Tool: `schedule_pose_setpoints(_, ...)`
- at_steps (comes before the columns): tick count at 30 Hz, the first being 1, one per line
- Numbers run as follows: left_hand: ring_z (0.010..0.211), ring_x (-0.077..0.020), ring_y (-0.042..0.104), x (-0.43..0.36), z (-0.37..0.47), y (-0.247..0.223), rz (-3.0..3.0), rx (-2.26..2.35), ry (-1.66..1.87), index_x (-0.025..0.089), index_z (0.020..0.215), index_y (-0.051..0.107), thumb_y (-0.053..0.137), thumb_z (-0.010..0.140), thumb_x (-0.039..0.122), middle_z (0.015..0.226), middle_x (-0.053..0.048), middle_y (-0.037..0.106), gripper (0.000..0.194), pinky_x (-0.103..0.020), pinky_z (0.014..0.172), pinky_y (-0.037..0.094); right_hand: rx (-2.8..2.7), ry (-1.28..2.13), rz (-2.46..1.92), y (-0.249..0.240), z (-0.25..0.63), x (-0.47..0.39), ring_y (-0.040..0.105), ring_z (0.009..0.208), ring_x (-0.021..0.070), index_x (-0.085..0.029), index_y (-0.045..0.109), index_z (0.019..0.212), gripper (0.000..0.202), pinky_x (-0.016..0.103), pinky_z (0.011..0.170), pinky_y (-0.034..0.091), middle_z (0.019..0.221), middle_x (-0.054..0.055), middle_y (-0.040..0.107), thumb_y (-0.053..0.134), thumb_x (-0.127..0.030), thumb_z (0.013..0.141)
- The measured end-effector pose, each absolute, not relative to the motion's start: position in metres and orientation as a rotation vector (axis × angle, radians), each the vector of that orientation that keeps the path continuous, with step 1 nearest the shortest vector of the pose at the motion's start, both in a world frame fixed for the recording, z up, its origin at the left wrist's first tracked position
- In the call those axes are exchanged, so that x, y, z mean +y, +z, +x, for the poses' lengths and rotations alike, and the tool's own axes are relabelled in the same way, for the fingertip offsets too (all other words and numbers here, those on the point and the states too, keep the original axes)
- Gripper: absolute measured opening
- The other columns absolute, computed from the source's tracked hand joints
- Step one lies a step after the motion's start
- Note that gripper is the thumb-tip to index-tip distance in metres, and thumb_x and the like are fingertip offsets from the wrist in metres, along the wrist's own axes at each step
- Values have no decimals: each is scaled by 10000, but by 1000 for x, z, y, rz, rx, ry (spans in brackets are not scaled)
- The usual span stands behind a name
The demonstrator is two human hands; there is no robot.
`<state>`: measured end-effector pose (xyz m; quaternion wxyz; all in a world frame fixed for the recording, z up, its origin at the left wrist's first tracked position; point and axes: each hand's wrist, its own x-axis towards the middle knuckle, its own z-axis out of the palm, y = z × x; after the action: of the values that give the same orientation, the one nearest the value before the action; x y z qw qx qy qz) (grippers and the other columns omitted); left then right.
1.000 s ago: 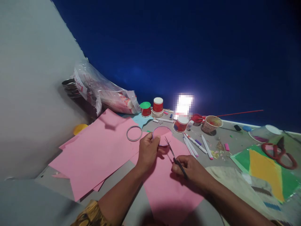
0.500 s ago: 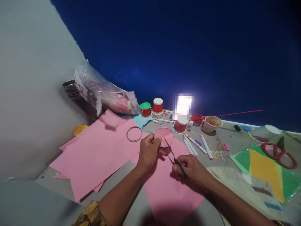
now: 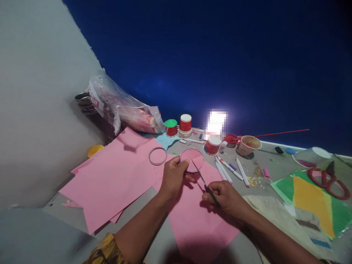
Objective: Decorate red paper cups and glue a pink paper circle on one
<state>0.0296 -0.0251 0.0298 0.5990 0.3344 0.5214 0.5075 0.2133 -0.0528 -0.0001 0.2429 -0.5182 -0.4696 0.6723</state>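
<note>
My left hand (image 3: pixel 175 176) pinches a round pink paper disc (image 3: pixel 191 155) with a purple line along its edge, thumb on top. In my right hand (image 3: pixel 221 196) is a pair of scissors (image 3: pixel 211 195) with dark handles. Its thin metal blades lie across the lower right part of the disc; whether they touch the paper I cannot tell. Below both hands is a pink sheet (image 3: pixel 192 220). Left of the disc, a grey ring (image 3: pixel 157 164) rests on more pink sheets (image 3: pixel 115 183).
Red paper cups (image 3: pixel 185 126) and white markers (image 3: pixel 242 172) stand or lie behind my hands. A plastic bag (image 3: pixel 129 110) leans at the back left. On the right are red-handled scissors (image 3: pixel 341 189), green and yellow sheets (image 3: pixel 312 201) and a cloth (image 3: pixel 264 209).
The view has shifted very slightly. Both hands, the disc and the scissors keep nearly the same positions.
</note>
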Motion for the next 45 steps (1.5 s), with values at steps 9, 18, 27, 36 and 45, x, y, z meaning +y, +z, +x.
schedule_pose_setpoints(9,414,-188,637,-24,28,38,713,1187,1138,200,775,542,705,741,389,574,-52,708,252,-247,363,469,-1257,1855,-1396,-3,215,-53,566,476,126,-198,555,585,469,252,498,406,486,-15,607,902,-510,637)
schedule_pose_setpoints(18,387,-132,585,-24,25,39,646,1099,1150,201,717,503,811,689,377,539,73,525,356,-221,356,465,-1263,1857,-1403,-1,214,-54,567,470,129,-196,549,583,461,251,493,405,479,-17,597,903,-488,634)
schedule_pose_setpoints(27,472,-129,628,-18,21,34,480,965,1138,152,760,602,841,642,270,636,22,608,291,-211,381,511,-1270,1875,-1385,-2,214,-55,533,451,112,-186,571,585,403,241,475,379,491,-11,598,877,-444,637)
schedule_pose_setpoints(36,480,-123,630,-19,21,32,434,909,1140,143,773,614,824,684,224,678,-3,662,242,-210,398,505,-1264,1925,-1360,-3,216,-55,479,429,84,-180,589,602,430,219,446,315,487,-23,583,887,-488,628)
schedule_pose_setpoints(45,448,-102,611,-21,22,35,460,900,1148,152,773,612,847,687,245,647,11,655,267,-186,396,501,-1322,1898,-1351,4,216,-53,456,426,88,-184,593,583,326,227,446,293,488,-9,604,809,-418,652)
